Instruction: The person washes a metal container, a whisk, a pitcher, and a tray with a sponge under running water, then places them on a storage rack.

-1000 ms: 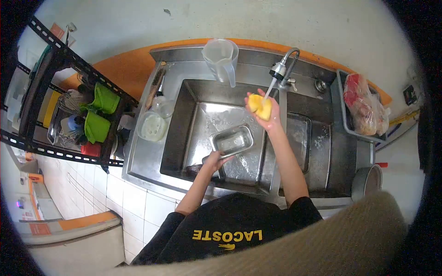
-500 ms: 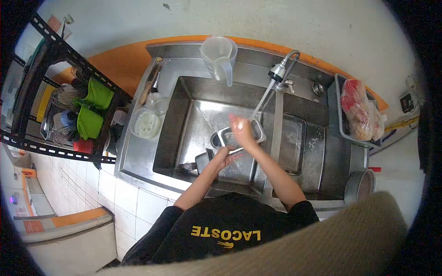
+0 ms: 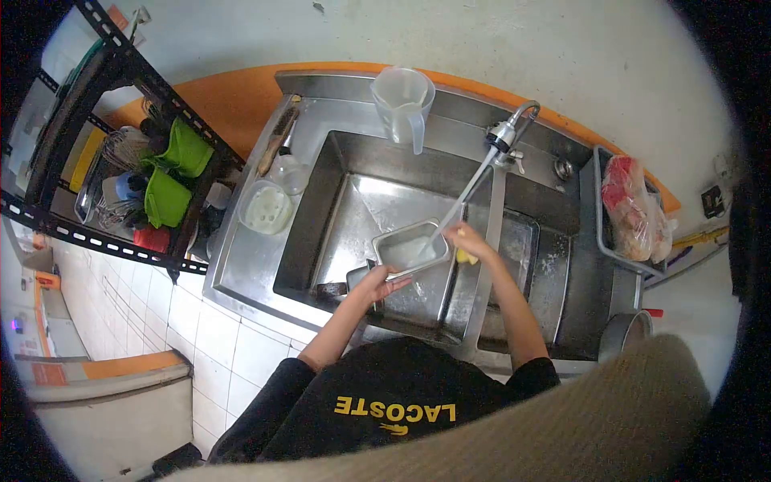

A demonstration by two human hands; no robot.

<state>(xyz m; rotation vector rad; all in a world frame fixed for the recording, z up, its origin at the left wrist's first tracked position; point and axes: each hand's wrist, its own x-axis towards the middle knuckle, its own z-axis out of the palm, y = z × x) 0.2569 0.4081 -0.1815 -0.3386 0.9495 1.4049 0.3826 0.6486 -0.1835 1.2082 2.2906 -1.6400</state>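
Note:
My left hand (image 3: 376, 284) grips the near left corner of a rectangular metal food pan (image 3: 401, 230), tilted inside the sink basin (image 3: 361, 205). Water from the faucet (image 3: 504, 135) runs down into the pan. Just right of the pan, my right hand (image 3: 474, 243) is closed around a small yellow sponge (image 3: 463, 256), mostly covered by the fingers. Beneath my left hand, part of another metal container (image 3: 356, 276) shows in the basin.
A clear plastic pitcher (image 3: 401, 104) stands behind the basin. Brushes (image 3: 278, 140) and plastic tubs (image 3: 267, 207) are on the left ledge. A grey bin (image 3: 604, 205) with bagged goods and a round pan (image 3: 626, 336) sit at right. A black rack (image 3: 120, 257) borders the left.
My right hand has moved from over the pan to its right side, and the yellow sponge now shows. Water now falls into the pan, still in my left hand.

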